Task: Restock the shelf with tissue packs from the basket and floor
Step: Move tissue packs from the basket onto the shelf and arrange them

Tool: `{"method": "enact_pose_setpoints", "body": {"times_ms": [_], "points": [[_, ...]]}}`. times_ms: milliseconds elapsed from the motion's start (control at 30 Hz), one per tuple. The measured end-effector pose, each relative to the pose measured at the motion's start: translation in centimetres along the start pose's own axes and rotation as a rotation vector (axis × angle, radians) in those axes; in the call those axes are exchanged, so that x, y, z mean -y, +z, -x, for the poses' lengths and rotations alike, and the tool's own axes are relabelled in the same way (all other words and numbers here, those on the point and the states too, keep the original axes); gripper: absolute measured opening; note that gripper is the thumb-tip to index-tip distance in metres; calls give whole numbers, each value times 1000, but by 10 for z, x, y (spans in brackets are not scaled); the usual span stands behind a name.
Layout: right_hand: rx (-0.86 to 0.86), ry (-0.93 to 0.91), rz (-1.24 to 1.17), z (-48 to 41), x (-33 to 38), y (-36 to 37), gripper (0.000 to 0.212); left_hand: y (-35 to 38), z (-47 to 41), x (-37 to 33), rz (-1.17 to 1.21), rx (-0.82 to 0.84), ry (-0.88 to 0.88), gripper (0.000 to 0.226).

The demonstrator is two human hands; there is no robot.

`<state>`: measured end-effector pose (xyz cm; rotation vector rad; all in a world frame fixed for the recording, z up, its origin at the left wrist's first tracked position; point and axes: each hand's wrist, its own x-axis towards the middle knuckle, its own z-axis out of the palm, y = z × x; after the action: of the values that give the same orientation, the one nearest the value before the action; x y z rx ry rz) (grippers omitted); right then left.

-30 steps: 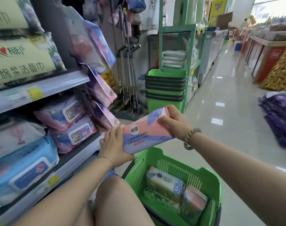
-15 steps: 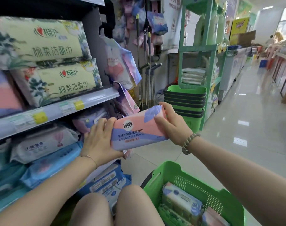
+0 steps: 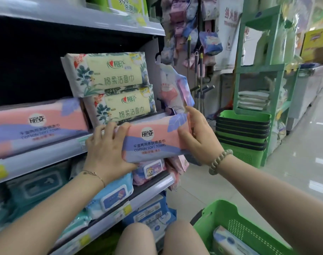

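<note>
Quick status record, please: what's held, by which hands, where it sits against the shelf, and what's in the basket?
held item: pink and purple pack, label facing the camera
left hand: grips its left end
right hand: grips its right end
position: at the front edge of the middle shelf, before two stacked floral packs, not yet set down
neighbour: matching pack lies on that shelf, to the left
basket: bottom right, at least one bluish pack inside
</note>
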<state>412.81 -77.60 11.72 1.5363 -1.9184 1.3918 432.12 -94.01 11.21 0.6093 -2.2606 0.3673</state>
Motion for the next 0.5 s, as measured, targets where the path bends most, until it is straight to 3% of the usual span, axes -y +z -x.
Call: {"method": "enact_pose_setpoints", "body": {"times_ms": [500], "points": [[42,-210,-61,-34,62,56,65,-74,11,69,-197,-111,-26,96]]}}
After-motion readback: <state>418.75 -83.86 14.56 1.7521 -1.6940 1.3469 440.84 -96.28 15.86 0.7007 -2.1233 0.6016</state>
